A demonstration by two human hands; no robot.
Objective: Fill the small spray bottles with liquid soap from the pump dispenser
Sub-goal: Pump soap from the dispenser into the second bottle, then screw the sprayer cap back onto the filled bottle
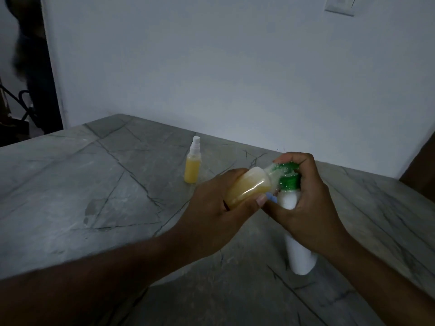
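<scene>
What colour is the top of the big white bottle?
Green; the pump top shows in the head view.

The left hand [211,208] holds a small bottle [247,187] tipped toward three o'clock; its mouth meets the green pump [286,178]. The right hand [308,196] grips the white dispenser [300,255]; a full spray bottle [193,165] stands at ten o'clock.

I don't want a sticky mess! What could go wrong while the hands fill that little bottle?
1. The left hand holds the small bottle tilted against the green pump; soap could miss its mouth and run onto the counter.
2. It already looks fairly full, so more pumping might overflow it.
3. The right hand presses the tall white dispenser from the top; it might tip.
</scene>
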